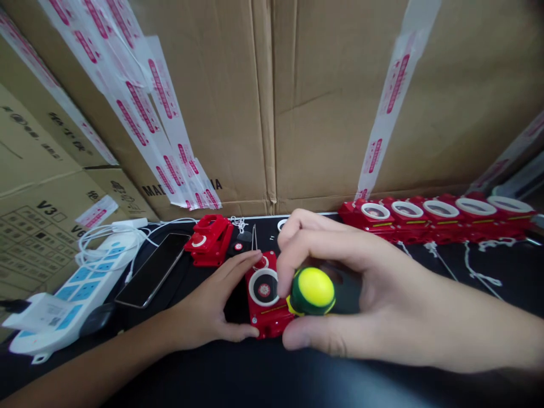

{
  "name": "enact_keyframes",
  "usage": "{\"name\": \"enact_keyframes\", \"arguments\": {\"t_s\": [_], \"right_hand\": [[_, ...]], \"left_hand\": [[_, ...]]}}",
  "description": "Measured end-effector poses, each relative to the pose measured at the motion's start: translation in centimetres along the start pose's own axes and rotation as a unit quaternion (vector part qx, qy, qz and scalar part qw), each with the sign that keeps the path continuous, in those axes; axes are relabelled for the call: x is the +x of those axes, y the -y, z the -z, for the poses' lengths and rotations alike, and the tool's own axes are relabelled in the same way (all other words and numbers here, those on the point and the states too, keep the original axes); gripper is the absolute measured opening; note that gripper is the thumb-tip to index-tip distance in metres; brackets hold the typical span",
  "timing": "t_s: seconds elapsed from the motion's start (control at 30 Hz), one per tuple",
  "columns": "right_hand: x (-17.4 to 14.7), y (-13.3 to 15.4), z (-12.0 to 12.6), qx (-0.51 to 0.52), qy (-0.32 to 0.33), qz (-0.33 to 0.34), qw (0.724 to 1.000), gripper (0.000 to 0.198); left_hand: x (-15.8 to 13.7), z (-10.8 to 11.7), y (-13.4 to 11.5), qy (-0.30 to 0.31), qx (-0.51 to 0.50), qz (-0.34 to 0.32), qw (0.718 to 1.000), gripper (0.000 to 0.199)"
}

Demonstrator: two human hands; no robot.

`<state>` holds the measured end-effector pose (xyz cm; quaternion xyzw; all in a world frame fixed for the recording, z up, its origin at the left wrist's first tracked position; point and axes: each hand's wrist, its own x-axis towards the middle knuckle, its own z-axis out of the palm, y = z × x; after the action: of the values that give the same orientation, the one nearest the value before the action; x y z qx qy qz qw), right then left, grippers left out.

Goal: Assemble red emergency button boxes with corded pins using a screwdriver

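A red box-shaped device (267, 320) with a white ring around a dark round window rests on the black table in front of me. My left hand (212, 300) steadies it from the left, fingers on its far end and thumb at its near corner. Above its right side, my right hand (340, 283) curls around a screwdriver (314, 290) with a dark green handle and yellow end, seen end-on. The screwdriver's shaft and tip are hidden, so contact with the device cannot be made out.
Red housing parts (210, 241) lie behind my left hand. A phone (153, 271) and a white power strip (80, 289) with coiled cable lie at left. Several similar red devices (437, 218) with white cords stand in a row at right. Large cardboard boxes (318, 113) wall off the back.
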<state>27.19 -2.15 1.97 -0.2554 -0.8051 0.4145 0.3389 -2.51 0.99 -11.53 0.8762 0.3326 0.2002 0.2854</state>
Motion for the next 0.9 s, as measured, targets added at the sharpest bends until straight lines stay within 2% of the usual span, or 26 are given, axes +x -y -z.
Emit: {"name": "enact_keyframes", "arguments": {"t_s": [0.13,0.23,0.37,0.63,0.7,0.77,0.83,0.9], "right_hand": [[0.1,-0.4,-0.1,0.087,-0.059,-0.062,0.993,0.042],[-0.2,-0.5,0.1,0.136,-0.049,-0.100,0.984,0.047],[-0.6,-0.1,0.5,0.137,0.014,-0.091,0.986,0.031],[-0.3,0.4,0.6,0.011,-0.002,-0.041,0.999,0.024],[-0.1,0.1,0.6,0.039,-0.027,-0.057,0.997,0.028],[0.0,0.0,0.8,0.108,-0.039,-0.089,0.989,0.041],[-0.1,0.0,1.1,0.168,-0.003,-0.115,0.979,0.042],[-0.3,0.2,1.5,0.180,0.052,-0.124,0.974,0.028]], "left_hand": [[0.0,0.1,0.0,0.007,-0.016,0.004,1.000,0.109],[-0.1,-0.1,0.2,0.004,-0.010,-0.002,1.000,0.108],[-0.3,-0.4,0.5,-0.003,0.000,-0.018,1.000,0.112],[-0.1,-0.1,0.0,0.013,-0.007,0.000,1.000,0.111],[-0.1,0.0,0.0,0.016,0.001,-0.005,1.000,0.110],[-0.1,0.0,0.0,0.014,0.011,-0.013,1.000,0.110],[-0.2,-0.1,0.1,0.007,0.020,-0.021,1.000,0.112],[-0.2,-0.2,0.2,0.001,0.026,-0.029,0.999,0.114]]}}
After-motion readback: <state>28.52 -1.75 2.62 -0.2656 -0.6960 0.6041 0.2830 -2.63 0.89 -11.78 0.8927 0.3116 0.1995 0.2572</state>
